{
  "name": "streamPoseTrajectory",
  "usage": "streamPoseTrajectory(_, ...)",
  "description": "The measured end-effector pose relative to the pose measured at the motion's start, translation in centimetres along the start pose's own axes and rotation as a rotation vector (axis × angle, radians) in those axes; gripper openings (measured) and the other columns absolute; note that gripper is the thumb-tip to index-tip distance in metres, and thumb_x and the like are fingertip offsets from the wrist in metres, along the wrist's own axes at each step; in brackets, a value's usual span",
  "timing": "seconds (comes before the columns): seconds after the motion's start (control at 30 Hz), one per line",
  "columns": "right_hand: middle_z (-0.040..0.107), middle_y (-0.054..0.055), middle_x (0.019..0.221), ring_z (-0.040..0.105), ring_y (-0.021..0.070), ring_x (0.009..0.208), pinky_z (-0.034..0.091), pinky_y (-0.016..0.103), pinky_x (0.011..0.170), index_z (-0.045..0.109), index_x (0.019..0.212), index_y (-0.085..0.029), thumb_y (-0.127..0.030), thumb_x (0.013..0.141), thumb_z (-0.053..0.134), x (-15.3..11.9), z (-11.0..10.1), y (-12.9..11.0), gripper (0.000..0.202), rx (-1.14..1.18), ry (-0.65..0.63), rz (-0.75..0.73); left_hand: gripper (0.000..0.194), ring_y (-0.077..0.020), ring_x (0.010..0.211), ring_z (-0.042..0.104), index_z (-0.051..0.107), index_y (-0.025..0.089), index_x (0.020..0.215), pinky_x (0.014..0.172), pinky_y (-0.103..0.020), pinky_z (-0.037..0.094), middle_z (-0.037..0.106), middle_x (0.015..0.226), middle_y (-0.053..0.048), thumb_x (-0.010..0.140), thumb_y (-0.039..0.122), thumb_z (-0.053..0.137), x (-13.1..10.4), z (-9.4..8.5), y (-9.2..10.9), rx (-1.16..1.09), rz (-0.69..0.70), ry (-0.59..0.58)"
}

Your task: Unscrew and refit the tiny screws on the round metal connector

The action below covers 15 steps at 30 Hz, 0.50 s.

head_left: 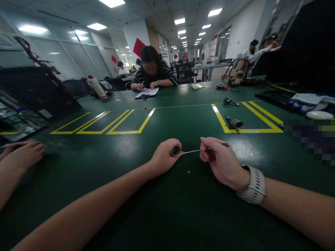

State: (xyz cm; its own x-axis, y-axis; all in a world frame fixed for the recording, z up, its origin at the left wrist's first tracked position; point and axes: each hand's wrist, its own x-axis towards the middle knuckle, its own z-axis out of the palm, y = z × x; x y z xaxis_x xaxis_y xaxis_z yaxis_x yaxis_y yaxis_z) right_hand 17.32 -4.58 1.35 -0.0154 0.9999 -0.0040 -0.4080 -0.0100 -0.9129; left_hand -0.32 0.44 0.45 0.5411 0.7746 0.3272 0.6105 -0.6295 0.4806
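My left hand (164,155) is wrapped round a dark metal cylindrical part (175,150), its round open end facing me. My right hand (218,157), with a pale watch strap at the wrist, grips the handle of a thin screwdriver (192,151). The shaft points left and its tip meets the side of the cylinder near my left fingers; the exact contact is too small to tell. A small ring (188,172) lies on the green table (146,216) just below, between my hands.
Beyond my right hand lie a metal socket-like part (235,122), another metal part (230,101) and a red screwdriver (222,86). Yellow tape (124,132) marks the table. Another person's hand (24,155) rests at the left. Across the table a person writes on paper (148,92).
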Motion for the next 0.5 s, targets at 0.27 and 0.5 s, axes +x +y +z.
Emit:
streamPoseTrajectory(0.27, 0.053, -0.001, 0.066, 0.049, 0.0141, 0.062, 0.036, 0.029, 0.059, 0.059, 0.072, -0.02, -0.028, 0.087, 0.051, -1.5, 0.2, -0.5, 0.018, -0.586, -0.2, -0.352, 0.009, -0.0125, 0.064, 0.049, 0.051, 0.016, 0.07, 0.058, -0.024, 0.037, 0.052, 0.068, 0.002, 0.076, 0.017, 0.057, 0.0, 0.1, 0.1, -0.021, 0.033, 0.012)
streamPoseTrajectory(0.5, 0.054, 0.002, 0.07, 0.05, 0.0162, 0.068, 0.037, 0.032, 0.063, 0.056, 0.071, -0.019, -0.022, 0.087, 0.048, -2.5, 0.9, -0.9, 0.019, -0.908, -0.27, -0.537, 0.009, -0.0127, 0.063, 0.048, 0.049, 0.016, 0.067, 0.059, -0.025, 0.035, 0.05, 0.066, 0.002, 0.073, 0.011, 0.052, 0.1, 0.2, 0.2, 0.065, 0.089, -0.001)
